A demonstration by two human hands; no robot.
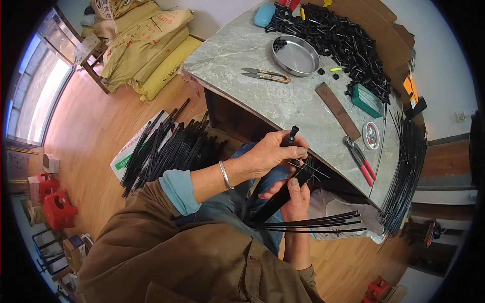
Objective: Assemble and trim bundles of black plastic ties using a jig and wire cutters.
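Note:
My left hand is closed around a short black tube and presses thin black wires at its lower end. My right hand grips a long black folded bundle, thumb on top, just below the left hand. A fan of thin black rods sticks out to the right under my right wrist. Both hands work above my lap, at the edge of a grey stone table.
On the table lie a heap of black tubes, a round metal pan, thread snips, a brown strip, red-handled pliers and a small round tin. Long black rods hang off its right edge. More rods are piled on the wooden floor, sacks behind.

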